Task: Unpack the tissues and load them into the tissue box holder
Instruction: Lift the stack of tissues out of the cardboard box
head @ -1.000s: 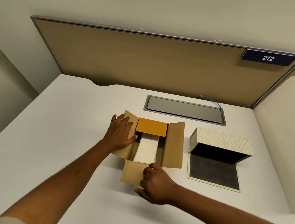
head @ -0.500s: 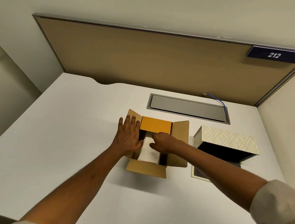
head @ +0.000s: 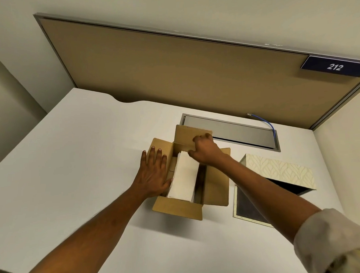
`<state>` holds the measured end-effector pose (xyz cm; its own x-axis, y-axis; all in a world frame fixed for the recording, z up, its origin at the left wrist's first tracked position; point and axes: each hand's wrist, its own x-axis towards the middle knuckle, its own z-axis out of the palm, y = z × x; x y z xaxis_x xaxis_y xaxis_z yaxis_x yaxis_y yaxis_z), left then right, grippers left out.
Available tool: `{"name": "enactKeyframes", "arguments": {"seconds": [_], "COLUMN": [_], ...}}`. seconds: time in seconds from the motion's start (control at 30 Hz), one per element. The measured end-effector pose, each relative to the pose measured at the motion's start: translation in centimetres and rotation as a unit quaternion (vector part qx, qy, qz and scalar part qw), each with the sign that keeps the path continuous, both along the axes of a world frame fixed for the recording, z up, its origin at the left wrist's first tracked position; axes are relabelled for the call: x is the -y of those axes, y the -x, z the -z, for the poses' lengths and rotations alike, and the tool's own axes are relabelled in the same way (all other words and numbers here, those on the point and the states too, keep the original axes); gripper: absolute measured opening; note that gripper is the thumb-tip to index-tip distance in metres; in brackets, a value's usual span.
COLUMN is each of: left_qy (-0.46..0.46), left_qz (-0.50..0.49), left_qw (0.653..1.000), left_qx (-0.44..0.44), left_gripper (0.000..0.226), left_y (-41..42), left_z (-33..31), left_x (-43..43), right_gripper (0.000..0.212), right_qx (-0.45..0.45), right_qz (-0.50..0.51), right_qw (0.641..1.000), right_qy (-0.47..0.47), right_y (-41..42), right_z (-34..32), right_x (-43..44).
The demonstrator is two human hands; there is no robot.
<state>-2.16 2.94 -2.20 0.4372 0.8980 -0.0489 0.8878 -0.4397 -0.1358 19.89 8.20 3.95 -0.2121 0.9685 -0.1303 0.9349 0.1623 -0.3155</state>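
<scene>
A brown cardboard box [head: 178,207] stands open on the white desk, its flaps spread. Inside it lies a white stack of tissues [head: 185,177], one end raised. My left hand [head: 155,174] lies flat, fingers spread, on the box's left flap, pressing it down. My right hand [head: 206,151] grips the far flap, which it has pushed back and upright. The tissue box holder [head: 277,169], cream with a leaf pattern, rests open to the right of the box, its dark base panel [head: 247,207] flat on the desk in front of it.
A grey cable hatch [head: 236,131] is set into the desk behind the box, with a blue cable [head: 267,124] coming out at its right end. A tan partition [head: 172,74] with a "212" sign [head: 335,66] closes the back.
My right hand went from the near flap, over the tissues, to the far flap and folded it back. The tissues now show fully. My left hand stayed on the left flap.
</scene>
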Motion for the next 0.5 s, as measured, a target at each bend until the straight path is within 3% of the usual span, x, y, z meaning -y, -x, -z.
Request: {"name": "enactKeyframes", "arguments": {"seconds": [0.3, 0.4, 0.5], "left_qy": [0.024, 0.028, 0.031], "left_qz": [0.029, 0.056, 0.063], "left_qw": [0.999, 0.998, 0.997], "left_qx": [-0.022, -0.021, -0.009], "left_gripper": [0.088, 0.093, 0.097], "left_y": [-0.3, -1.5, -2.9], "left_z": [0.3, -0.1, -0.5], "left_x": [-0.4, -0.7, -1.0], "right_gripper": [0.047, 0.032, 0.023], "right_qx": [0.054, -0.109, -0.262], "right_qz": [0.018, 0.101, 0.209], "right_qw": [0.995, 0.988, 0.935], "right_qy": [0.085, -0.046, -0.115], "right_y": [-0.4, 0.5, 2.1], "right_z": [2.5, 2.5, 2.2], "right_x": [-2.1, -0.8, 1.4]}}
